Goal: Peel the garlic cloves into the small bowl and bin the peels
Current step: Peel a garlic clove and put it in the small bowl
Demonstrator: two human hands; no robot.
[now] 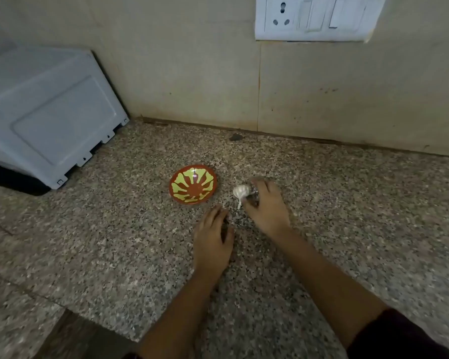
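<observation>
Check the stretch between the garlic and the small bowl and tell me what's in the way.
Nothing visible is. Only bare counter separates the garlic from the small bowl to its left. The right hand grips the garlic; the left hand lies nearer the camera, off that line.

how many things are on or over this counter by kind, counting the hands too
small red bowl with a yellow-green petal pattern: 1
white garlic bulb: 1
grey box-shaped appliance: 1
hands: 2, left hand and right hand
total: 5
</observation>
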